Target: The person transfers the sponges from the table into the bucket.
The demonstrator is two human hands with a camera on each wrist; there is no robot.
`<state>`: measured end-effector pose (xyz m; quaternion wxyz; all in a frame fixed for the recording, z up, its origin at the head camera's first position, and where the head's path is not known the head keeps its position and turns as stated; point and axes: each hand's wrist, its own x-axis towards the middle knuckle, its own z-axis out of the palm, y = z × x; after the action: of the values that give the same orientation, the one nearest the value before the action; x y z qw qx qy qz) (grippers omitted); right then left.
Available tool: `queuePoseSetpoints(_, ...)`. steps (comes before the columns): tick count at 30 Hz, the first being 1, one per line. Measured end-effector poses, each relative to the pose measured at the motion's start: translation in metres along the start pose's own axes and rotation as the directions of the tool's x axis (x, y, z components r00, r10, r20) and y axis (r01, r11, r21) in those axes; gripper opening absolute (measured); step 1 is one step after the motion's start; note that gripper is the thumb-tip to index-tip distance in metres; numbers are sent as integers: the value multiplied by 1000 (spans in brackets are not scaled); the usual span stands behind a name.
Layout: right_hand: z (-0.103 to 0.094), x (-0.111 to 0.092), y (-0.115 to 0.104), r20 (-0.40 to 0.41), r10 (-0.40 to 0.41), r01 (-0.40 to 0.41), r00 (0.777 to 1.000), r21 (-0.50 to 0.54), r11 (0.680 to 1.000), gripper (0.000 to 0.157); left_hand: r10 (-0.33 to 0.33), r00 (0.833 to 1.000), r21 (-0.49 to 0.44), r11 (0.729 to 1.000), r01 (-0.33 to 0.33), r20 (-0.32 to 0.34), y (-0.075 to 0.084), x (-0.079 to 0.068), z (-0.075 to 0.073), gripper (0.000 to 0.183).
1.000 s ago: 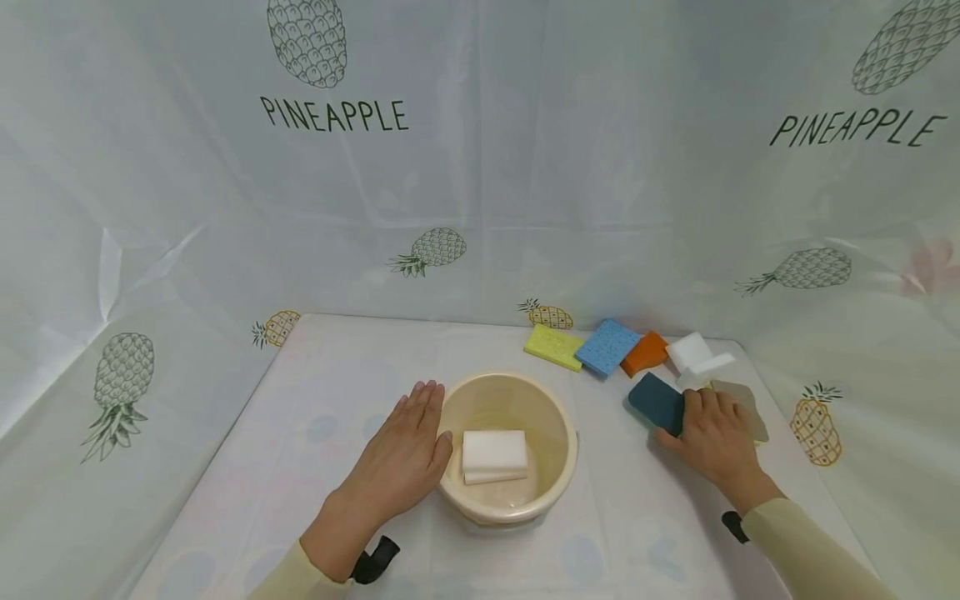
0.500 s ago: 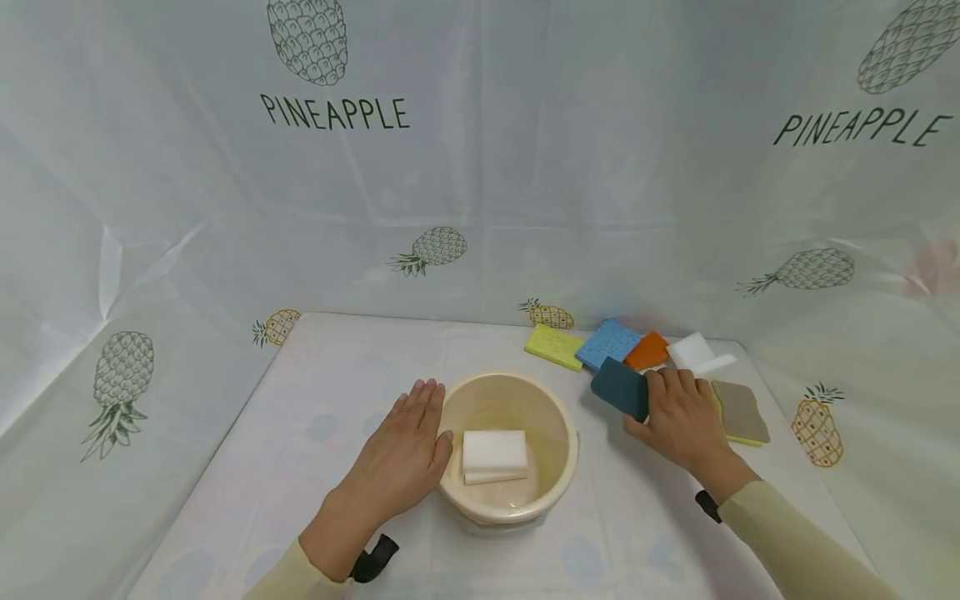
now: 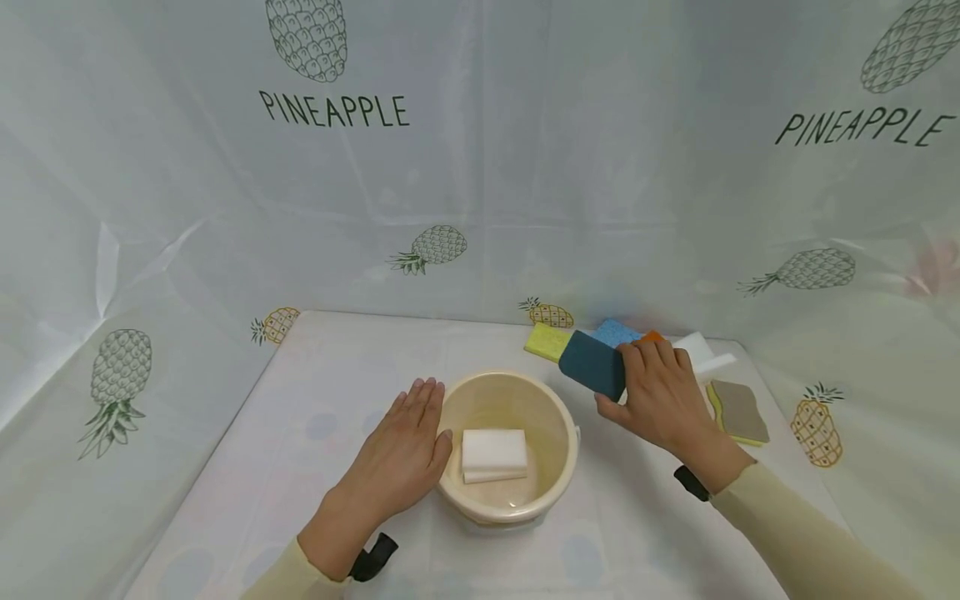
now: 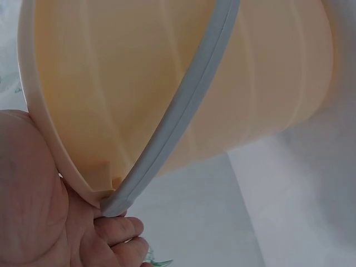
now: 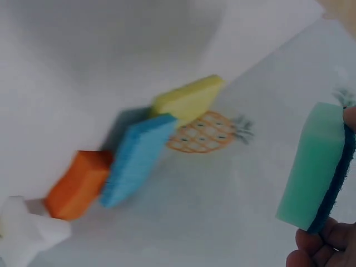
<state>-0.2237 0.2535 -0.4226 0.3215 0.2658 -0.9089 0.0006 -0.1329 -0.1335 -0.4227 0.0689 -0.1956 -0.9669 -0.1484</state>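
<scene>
My right hand [image 3: 663,400] pinches a scouring sponge [image 3: 592,365] by its edge, held up to the right of a cream bucket [image 3: 551,498]. Seen in the right wrist view, the sponge has a pale green foam body [image 5: 314,167] and a dark scouring layer, with fingers [image 5: 328,245] at its lower end. My left hand [image 3: 401,462] rests against the bucket's left rim, fingers straight in the head view. The left wrist view shows that hand [image 4: 33,194] at the rim, near where the grey handle [image 4: 172,117] joins. Inside the bucket lies a white sponge block [image 3: 495,454].
Toward the back right of the table lie a yellow sponge [image 3: 544,340], a blue sponge [image 3: 617,332], an orange sponge [image 5: 78,183] and white pieces [image 3: 697,346]. A grey-and-yellow sponge [image 3: 738,411] lies right of my right hand. Pineapple-print sheeting [image 3: 480,167] stands behind.
My right hand has brought the dark scouring sponge left and up, away from the grey-and-yellow sponge toward the bucket. The left hand has stayed at the rim.
</scene>
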Motion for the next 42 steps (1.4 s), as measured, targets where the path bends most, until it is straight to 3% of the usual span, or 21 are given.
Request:
queuePoseSetpoints(7, -30, 34, -35, -32, -36, 40, 999, 113, 993, 72, -10, 1000, -5, 1000, 10, 7, 0, -1, -2, 63)
queuePoseSetpoints(12, -39, 46, -63, 22, -104, 99, 994, 167, 981, 69, -17, 1000, -7, 1000, 17, 15, -1, -2, -2, 63)
queuePoseSetpoints(18, -37, 50, -86, 100, -180, 154, 979, 222, 963, 68, -20, 1000, -15, 1000, 20, 20, -1, -2, -2, 63)
queuePoseSetpoints(25, -27, 50, -99, 171, -250, 207, 953, 238, 949, 66, -23, 1000, -26, 999, 24, 18, -1, -2, -1, 63)
queuePoseSetpoints(33, -20, 52, -106, 279, -270, 197, 921, 263, 944, 67, -22, 1000, -33, 999, 22, 19, 0, 0, 0, 63)
queuePoseSetpoints(42, -14, 54, -108, 301, -296, 220, 906, 263, 939, 67, -21, 999, -36, 999, 23, 34, -1, 0, 0, 64)
